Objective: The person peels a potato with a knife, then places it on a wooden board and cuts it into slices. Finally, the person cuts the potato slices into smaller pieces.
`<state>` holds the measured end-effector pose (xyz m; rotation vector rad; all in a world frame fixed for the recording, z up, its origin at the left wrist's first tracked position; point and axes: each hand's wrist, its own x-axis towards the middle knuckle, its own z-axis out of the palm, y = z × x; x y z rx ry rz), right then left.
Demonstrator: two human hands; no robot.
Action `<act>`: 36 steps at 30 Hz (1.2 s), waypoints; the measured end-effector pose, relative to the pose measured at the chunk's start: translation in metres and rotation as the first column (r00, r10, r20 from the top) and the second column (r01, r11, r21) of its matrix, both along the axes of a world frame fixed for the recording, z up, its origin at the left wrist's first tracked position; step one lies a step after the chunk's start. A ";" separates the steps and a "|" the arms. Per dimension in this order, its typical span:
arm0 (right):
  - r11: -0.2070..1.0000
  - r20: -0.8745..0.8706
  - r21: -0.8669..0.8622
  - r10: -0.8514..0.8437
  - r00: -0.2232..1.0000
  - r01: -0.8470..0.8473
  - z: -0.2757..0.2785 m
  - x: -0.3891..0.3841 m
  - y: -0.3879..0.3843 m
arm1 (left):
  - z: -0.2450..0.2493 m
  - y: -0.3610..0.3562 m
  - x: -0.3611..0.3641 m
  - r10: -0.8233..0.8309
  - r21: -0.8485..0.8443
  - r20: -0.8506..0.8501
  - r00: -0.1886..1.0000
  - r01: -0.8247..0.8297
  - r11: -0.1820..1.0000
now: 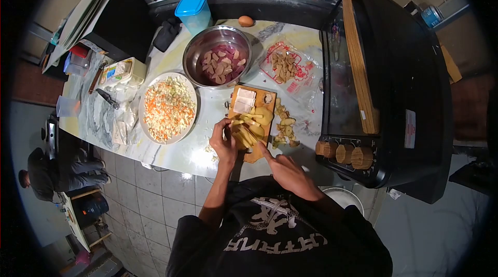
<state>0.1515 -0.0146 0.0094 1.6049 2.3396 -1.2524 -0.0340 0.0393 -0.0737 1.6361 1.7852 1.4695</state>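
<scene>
A small wooden cutting board (251, 158) lies at the counter's near edge, with yellow potato sticks (247, 137) and peeled potatoes (264, 116) on it. On its far part rests a pale, printed piece of packaging (244, 100). My left hand (223, 143) is bent over the board's left side, its fingertips pressed on the potato sticks. From the near right, my right hand (289, 172) closes round a knife, index finger stretched forward over the potatoes; most of the knife is hidden. Potato peelings (285, 127) lie beside the board.
A plate of chopped vegetables (168, 108) stands left. Behind the board are a steel bowl (193, 51) of sliced pieces, a plastic bag (306, 74) with brown pieces and an egg (246, 21). A black oven (394, 85) bounds the right. Another person (57, 170) stands far left.
</scene>
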 end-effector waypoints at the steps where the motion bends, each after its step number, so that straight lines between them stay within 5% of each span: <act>1: 0.999 0.000 -0.031 -0.008 1.000 0.008 0.003 0.000 0.001 | 0.004 0.000 -0.001 0.004 -0.002 -0.002 1.000 -0.004 1.000; 18: 0.992 -0.045 -0.100 -0.079 0.996 0.074 0.022 0.004 -0.004 | 0.006 0.000 -0.016 -0.043 -0.192 0.197 0.980 0.082 0.978; 24: 0.991 -0.089 -0.049 -0.129 0.988 0.125 0.022 0.008 -0.005 | 0.003 -0.001 -0.019 -0.150 -0.275 0.145 0.978 0.186 0.943; 36: 0.986 -0.198 -0.006 -0.165 0.966 0.167 0.019 0.006 -0.008 | 0.013 -0.002 -0.013 -0.158 -0.147 0.082 0.984 0.169 0.975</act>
